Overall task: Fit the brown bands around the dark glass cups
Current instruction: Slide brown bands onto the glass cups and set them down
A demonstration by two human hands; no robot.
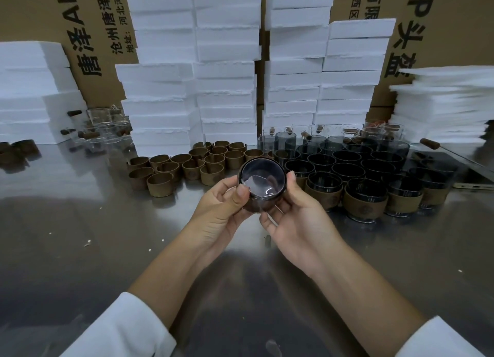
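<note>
Left hand (pixel 222 207) and right hand (pixel 302 223): each grip curled round one dark cup (pixel 263 180), tilted above the tabletop's (pixel 80 223) middle, brown band (pixel 252 208) on it. Step: seating band. Next probably needs an even push.

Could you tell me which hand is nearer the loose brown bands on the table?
Left. The left hand sits just in front of the loose brown bands; the right hand is beyond the held cup.

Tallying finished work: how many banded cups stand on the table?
4 banded cups, in a front row right of the right hand: nearest it, next, third, farthest right. More may be hidden behind that hand or in back rows.
</note>
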